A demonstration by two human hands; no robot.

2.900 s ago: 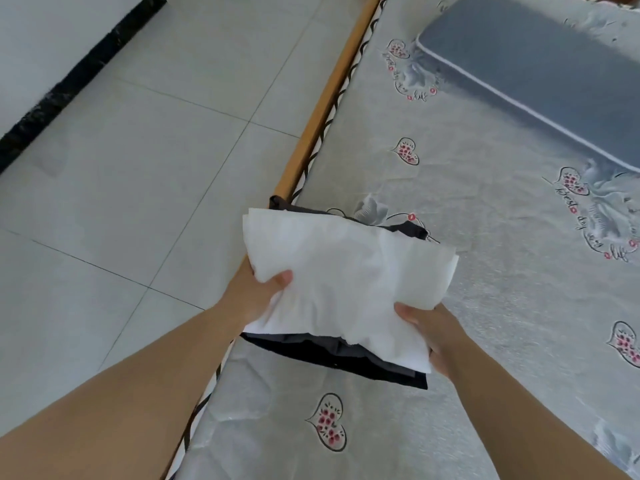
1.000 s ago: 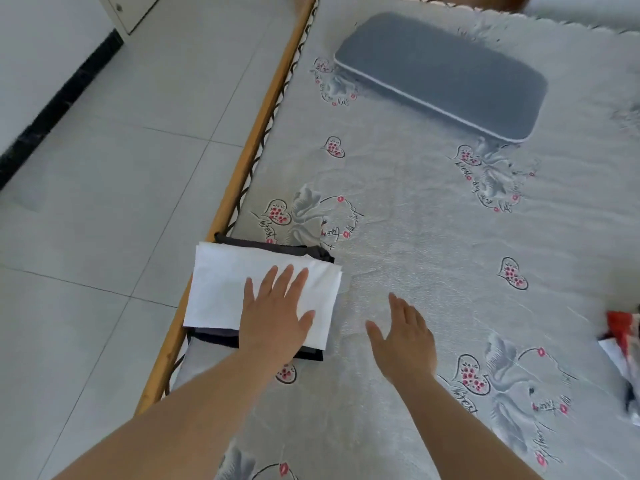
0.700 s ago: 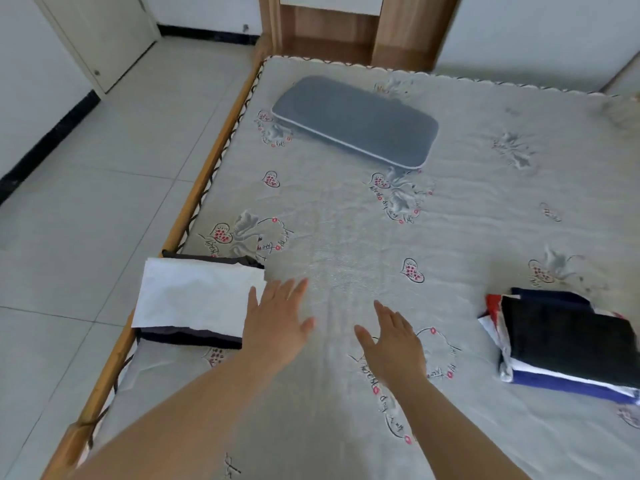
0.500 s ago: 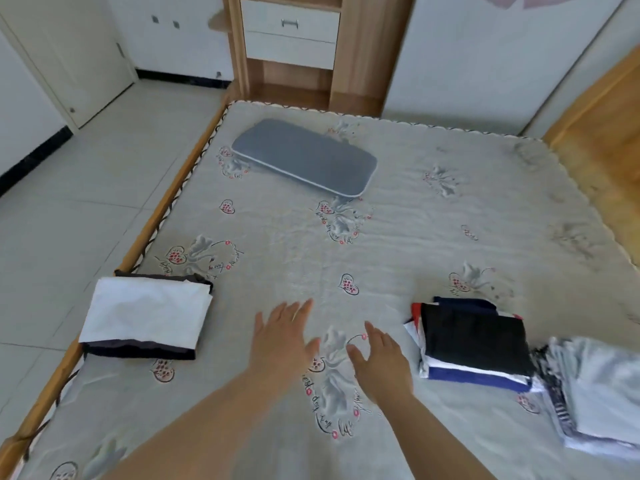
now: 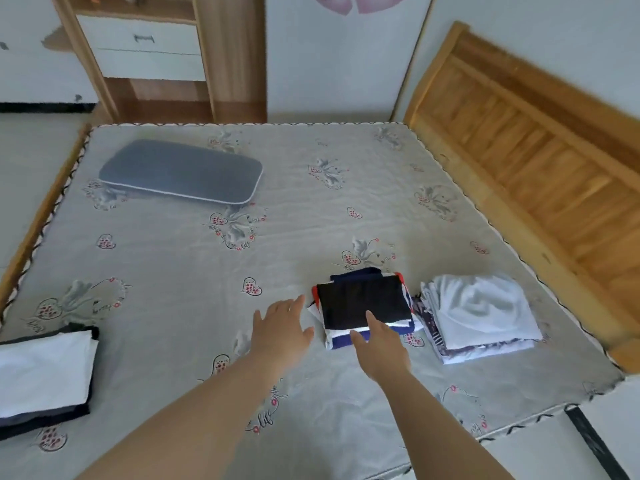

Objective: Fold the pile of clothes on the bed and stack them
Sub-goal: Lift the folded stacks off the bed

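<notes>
A home bedroom: bed [image 5: 311, 209], wooden headboard [image 5: 540, 161], pillow [image 5: 180, 174], drawer cabinet [image 5: 145, 46].

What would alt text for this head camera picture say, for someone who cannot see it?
Two open bare hands, the left hand and right hand, reach over a bed toward a dark-topped stack of folded clothes. A white-topped stack lies beside it, another folded stack at far left, and a grey pillow behind.

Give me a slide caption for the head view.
Open hands reach toward a folded stack on the bed.
</notes>
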